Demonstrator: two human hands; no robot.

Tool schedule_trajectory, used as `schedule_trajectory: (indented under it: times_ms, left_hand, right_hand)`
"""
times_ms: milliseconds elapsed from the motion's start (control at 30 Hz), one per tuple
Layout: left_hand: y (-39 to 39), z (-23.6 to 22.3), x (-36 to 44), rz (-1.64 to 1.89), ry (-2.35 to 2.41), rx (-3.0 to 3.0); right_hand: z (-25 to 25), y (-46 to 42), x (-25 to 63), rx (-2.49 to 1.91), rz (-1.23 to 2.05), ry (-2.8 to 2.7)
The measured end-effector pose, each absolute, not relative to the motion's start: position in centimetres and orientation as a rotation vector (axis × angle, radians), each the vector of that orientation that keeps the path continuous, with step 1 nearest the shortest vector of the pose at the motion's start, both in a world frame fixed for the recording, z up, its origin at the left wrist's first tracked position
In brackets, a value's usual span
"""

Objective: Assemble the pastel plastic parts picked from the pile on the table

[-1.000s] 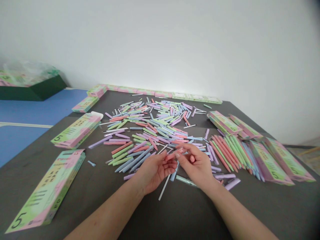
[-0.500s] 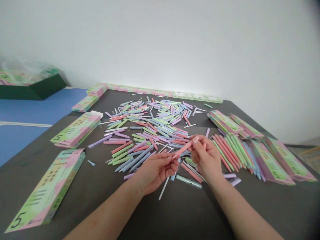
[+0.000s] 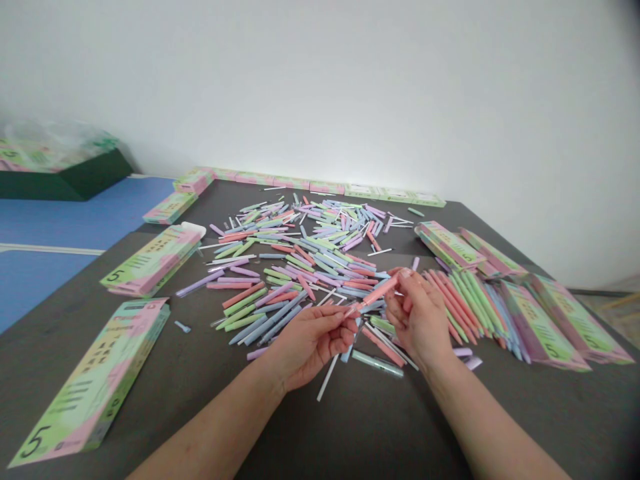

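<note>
A coral pen (image 3: 379,292) slants between my two hands above the heap of pens. My left hand (image 3: 315,337) is closed, thumb and fingers pinching the pen's lower end, where a clear, pale part shows. At the upper end, my right hand (image 3: 420,313) grips the coral barrel between thumb and fingertips. Another bit of coral shows by its curled fingers; I cannot make out what it is. Below the hands lie coral pens (image 3: 384,345), thin white refills (image 3: 327,379) and a pale green pen (image 3: 377,363) with a clear section.
Loose pastel pens (image 3: 305,257) and white refills spread over the dark table (image 3: 200,387). Sorted pens (image 3: 467,303) lie in a row at right, beside printed boxes (image 3: 545,327). More boxes (image 3: 95,380) line the left side and back edge. A green crate (image 3: 65,177) stands far left.
My right hand has moved slightly right with the coral barrel. More of the pen's clear lower part now shows at my left fingertips. My left hand has hardly moved.
</note>
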State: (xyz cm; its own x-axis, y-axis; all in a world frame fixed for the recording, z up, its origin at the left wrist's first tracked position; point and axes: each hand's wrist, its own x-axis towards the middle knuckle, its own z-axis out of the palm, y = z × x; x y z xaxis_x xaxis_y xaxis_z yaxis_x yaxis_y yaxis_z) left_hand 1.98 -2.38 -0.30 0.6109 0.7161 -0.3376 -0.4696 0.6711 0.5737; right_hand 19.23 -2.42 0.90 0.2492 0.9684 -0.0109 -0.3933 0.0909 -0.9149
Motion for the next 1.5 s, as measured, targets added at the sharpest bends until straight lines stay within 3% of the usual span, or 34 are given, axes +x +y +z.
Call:
schedule_trajectory:
  times_ms: [1500]
  left_hand:
    - [-1.2,-0.9,1.8,0.93,1.003,0.91]
  right_hand:
    - [-0.7,-1.8,18.4,-1.119,1.517,-0.729]
